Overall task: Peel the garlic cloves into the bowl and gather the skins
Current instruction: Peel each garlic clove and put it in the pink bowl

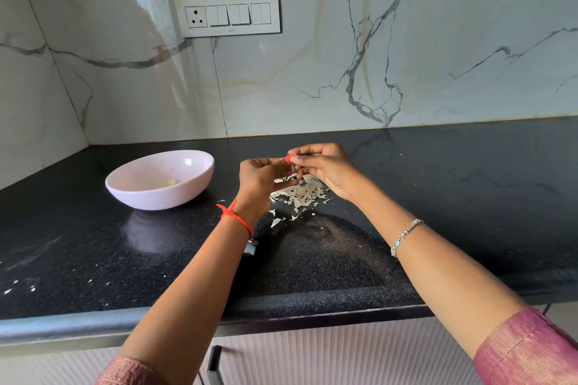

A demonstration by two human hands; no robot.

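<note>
On the black counter (438,184), a pink bowl (134,194) with 1 peeled clove (170,182) sits at 9 o'clock from the left hand (261,180). It and the right hand (325,170) pinch a small, mostly hidden piece (293,168) together; skins (301,194) lie heaped at 6 o'clock beneath them

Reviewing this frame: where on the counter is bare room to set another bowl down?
Free: the black counter right of the right forearm, back to the wall; also the front-left stretch between the bowl and counter edge. Crowded: the centre, where the left hand and right hand pinch a small piece over the skins.
</note>
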